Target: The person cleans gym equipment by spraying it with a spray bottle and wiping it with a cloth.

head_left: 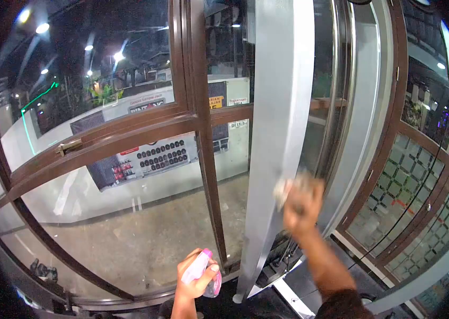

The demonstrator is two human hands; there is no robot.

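My left hand (pixel 191 279) is wrapped round a spray bottle (pixel 199 267) with a pink and white head, low in the view in front of the window. Part of the bottle's clear pink body shows below the fingers. My right hand (pixel 303 210), smeared by motion, is closed on a crumpled pale cloth (pixel 284 192). Cloth and fingers overlap the right edge of a tall grey metal post (pixel 275 133) at about mid-height. Shiny upright rods (pixel 335 64) stand just beyond that post.
Brown-framed window panes (pixel 190 114) fill the left side, with a latch (pixel 69 146) on one frame. A patterned glass door (pixel 410 186) stands at the right, and a curved grey bar (pixel 426 284) crosses the lower right. Dark machine parts lie at the post's foot.
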